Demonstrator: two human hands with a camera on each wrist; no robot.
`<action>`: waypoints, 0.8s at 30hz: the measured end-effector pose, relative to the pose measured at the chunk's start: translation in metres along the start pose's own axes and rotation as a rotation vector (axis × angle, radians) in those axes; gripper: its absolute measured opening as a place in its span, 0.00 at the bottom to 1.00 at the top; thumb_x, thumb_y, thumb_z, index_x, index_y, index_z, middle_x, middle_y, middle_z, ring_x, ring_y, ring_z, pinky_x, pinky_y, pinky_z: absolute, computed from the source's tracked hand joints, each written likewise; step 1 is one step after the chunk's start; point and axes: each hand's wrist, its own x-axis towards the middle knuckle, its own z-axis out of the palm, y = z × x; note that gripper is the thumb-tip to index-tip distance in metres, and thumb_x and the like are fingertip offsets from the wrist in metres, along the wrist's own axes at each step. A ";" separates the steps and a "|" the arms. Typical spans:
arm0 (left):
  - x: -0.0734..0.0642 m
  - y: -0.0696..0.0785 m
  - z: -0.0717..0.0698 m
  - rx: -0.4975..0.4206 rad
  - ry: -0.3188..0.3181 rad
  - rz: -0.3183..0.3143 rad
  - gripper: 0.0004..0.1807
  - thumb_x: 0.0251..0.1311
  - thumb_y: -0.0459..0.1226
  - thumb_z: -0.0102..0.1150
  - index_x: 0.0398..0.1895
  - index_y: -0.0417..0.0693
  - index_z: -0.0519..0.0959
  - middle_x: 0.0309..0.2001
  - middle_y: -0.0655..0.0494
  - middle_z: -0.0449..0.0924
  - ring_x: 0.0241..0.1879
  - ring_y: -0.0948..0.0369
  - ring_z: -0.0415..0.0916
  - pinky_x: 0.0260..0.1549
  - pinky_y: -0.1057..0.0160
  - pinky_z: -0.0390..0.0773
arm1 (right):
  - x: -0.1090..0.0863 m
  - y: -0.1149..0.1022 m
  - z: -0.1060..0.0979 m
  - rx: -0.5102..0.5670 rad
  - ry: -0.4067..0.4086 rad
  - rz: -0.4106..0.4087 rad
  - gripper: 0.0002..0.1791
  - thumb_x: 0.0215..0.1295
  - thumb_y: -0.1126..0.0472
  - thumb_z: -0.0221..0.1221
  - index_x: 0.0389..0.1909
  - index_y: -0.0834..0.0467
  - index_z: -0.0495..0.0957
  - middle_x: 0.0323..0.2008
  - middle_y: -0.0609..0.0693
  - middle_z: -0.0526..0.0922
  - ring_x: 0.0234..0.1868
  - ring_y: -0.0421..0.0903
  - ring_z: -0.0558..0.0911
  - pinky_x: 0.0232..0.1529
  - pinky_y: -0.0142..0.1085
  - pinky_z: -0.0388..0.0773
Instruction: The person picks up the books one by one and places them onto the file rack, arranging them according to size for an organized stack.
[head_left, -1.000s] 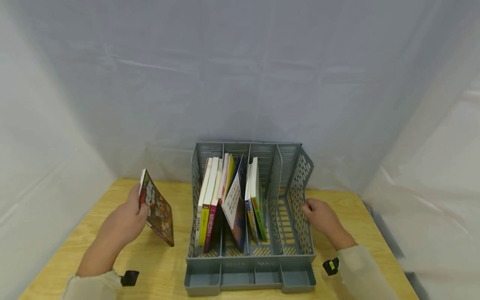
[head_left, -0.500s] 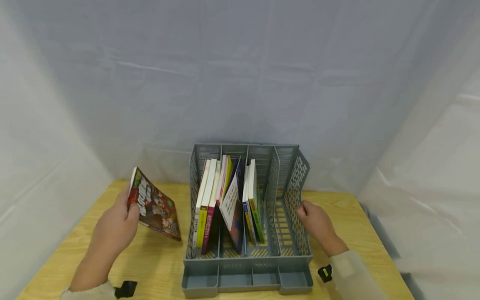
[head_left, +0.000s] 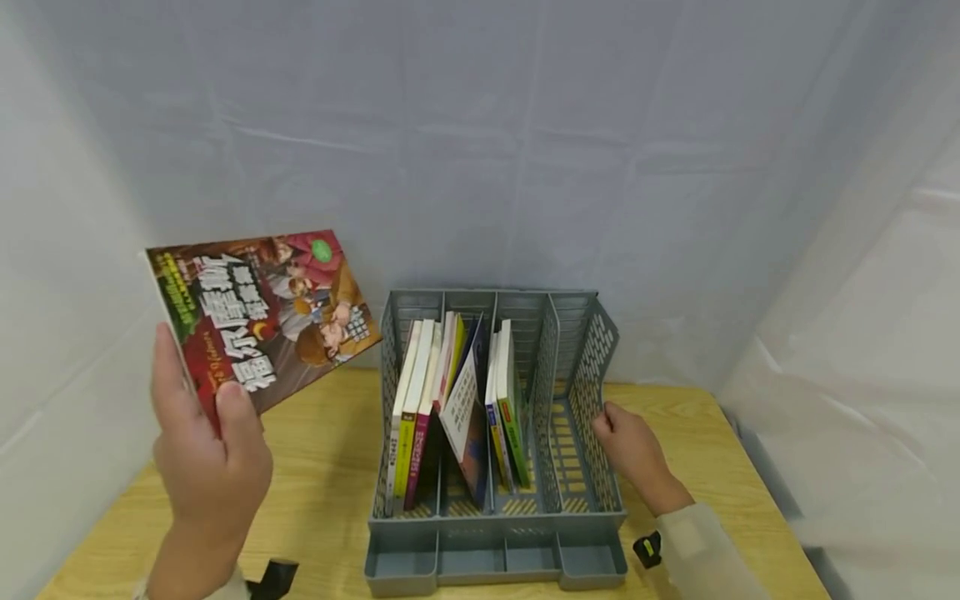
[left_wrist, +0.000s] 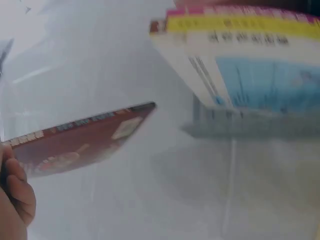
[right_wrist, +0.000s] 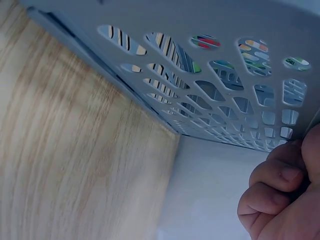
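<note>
My left hand (head_left: 213, 475) pinches a thin book (head_left: 273, 308) by one end, thumb on the illustrated red-brown cover, raised left of the organizer. In the left wrist view the book (left_wrist: 85, 140) shows its spine and underside, with curled fingers (left_wrist: 20, 192) at its end. A grey desktop file organizer (head_left: 495, 523) stands in the middle of the table. My right hand (head_left: 633, 450) grips the edge of its right side wall; in the right wrist view curled fingers (right_wrist: 272, 185) lie at the perforated wall (right_wrist: 200, 75).
Several books stand in the organizer's left three sections: white, yellow and magenta spines (head_left: 405, 454), a leaning dark-blue book (head_left: 472, 433), and a green-spined book (head_left: 513, 433). Shallow trays (head_left: 472, 560) run along its front. Pale sheeting (head_left: 480, 150) surrounds the wooden table (head_left: 675, 408).
My left hand has lifted the book up and leftward and turned its front cover to face the head camera. The right hand stays on the organizer's side wall.
</note>
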 end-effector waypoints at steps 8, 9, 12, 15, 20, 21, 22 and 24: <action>-0.008 0.045 0.046 -0.445 -0.043 0.228 0.31 0.73 0.30 0.45 0.73 0.20 0.52 0.67 0.30 0.70 0.47 0.59 0.80 0.43 0.73 0.81 | 0.003 -0.001 0.003 0.015 0.002 0.013 0.17 0.81 0.58 0.43 0.26 0.55 0.63 0.18 0.48 0.62 0.17 0.44 0.57 0.24 0.38 0.58; -0.010 0.048 0.050 -0.444 -0.077 0.226 0.31 0.73 0.30 0.45 0.74 0.21 0.52 0.69 0.31 0.69 0.52 0.57 0.80 0.47 0.71 0.81 | 0.004 -0.001 0.003 0.015 0.001 0.015 0.17 0.81 0.58 0.43 0.26 0.55 0.63 0.17 0.48 0.62 0.17 0.44 0.57 0.23 0.37 0.59; -0.018 0.053 0.060 -0.394 -0.174 0.204 0.32 0.75 0.32 0.43 0.77 0.25 0.51 0.65 0.35 0.75 0.54 0.61 0.80 0.48 0.71 0.81 | 0.005 -0.002 0.004 0.020 0.000 0.019 0.17 0.81 0.57 0.43 0.26 0.55 0.63 0.18 0.48 0.62 0.17 0.44 0.57 0.23 0.37 0.59; -0.026 0.056 0.070 -0.273 -0.271 0.182 0.32 0.78 0.35 0.44 0.80 0.33 0.53 0.37 0.48 0.83 0.27 0.74 0.74 0.25 0.76 0.75 | 0.006 -0.002 0.005 0.027 0.006 0.020 0.17 0.81 0.57 0.43 0.26 0.54 0.62 0.18 0.48 0.62 0.17 0.44 0.57 0.23 0.37 0.59; -0.037 0.062 0.090 -0.133 -0.440 0.131 0.34 0.77 0.34 0.46 0.83 0.46 0.52 0.14 0.68 0.57 0.11 0.77 0.45 0.08 0.74 0.54 | 0.006 -0.003 0.006 0.038 0.012 0.026 0.16 0.79 0.58 0.43 0.26 0.54 0.62 0.18 0.48 0.62 0.17 0.45 0.57 0.23 0.37 0.59; -0.038 0.064 0.094 -0.109 -0.470 0.108 0.35 0.77 0.34 0.46 0.84 0.48 0.51 0.13 0.69 0.57 0.10 0.77 0.45 0.08 0.74 0.53 | 0.006 -0.004 0.006 0.038 0.013 0.027 0.16 0.79 0.58 0.43 0.27 0.54 0.62 0.18 0.48 0.62 0.18 0.44 0.58 0.23 0.37 0.59; -0.039 0.066 0.097 -0.081 -0.498 0.083 0.35 0.77 0.34 0.46 0.84 0.50 0.50 0.13 0.70 0.56 0.10 0.77 0.44 0.08 0.73 0.52 | 0.006 -0.005 0.007 0.042 0.012 0.027 0.16 0.79 0.58 0.43 0.27 0.54 0.62 0.18 0.48 0.62 0.18 0.44 0.58 0.23 0.37 0.59; -0.040 0.069 0.102 -0.001 -0.547 0.033 0.36 0.79 0.36 0.45 0.85 0.53 0.47 0.12 0.70 0.54 0.09 0.76 0.42 0.08 0.73 0.49 | 0.006 -0.006 0.007 0.051 0.016 0.027 0.16 0.79 0.58 0.44 0.27 0.54 0.62 0.19 0.48 0.61 0.18 0.44 0.58 0.24 0.37 0.59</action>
